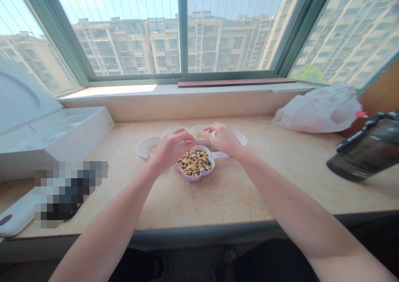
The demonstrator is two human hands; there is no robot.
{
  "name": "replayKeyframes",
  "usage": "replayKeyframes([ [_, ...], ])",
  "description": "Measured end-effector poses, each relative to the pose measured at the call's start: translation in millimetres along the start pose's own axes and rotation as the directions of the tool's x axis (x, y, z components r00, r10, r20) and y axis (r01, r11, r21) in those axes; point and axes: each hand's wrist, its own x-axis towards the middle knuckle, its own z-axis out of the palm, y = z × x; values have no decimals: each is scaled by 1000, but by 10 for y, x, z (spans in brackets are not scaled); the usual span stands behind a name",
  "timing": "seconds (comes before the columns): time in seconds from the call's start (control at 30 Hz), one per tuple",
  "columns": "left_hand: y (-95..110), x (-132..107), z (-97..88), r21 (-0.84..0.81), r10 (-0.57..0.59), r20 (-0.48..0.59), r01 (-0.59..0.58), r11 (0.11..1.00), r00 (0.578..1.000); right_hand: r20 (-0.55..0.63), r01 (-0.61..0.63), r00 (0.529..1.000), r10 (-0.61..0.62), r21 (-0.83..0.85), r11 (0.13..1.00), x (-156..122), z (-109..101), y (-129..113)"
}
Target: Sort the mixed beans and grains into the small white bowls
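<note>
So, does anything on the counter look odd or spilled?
Yes: a dark thing near the white box is blocked out by coarse pixels, hiding its shape. No spill is evident around the purple bowl.

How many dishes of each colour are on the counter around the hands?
White dishes, some partly hidden by the hands: 4
Purple flower-shaped dish: 1
Total: 5

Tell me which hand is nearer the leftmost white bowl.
Left. The left hand is just to the right of the leftmost white bowl, by the purple dish; the right hand is farther right, at another white bowl behind that dish.
</note>
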Motion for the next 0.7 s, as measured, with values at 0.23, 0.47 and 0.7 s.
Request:
replayKeyframes([
  [0.23,-9,-9,-111,140,118,-268,-83,987,956,148,36,986,-74,242,969,-88,10,-160],
  [0.47,-37,-21,-40,107,82,-167,-65,992,983,391,-267,916,-85,756,598,-181,23,-327],
  [0.7,-53,-33,-4,80,69,-64,-64,995,996,432,-336,897,-90,801,496,-204,50,-347],
])
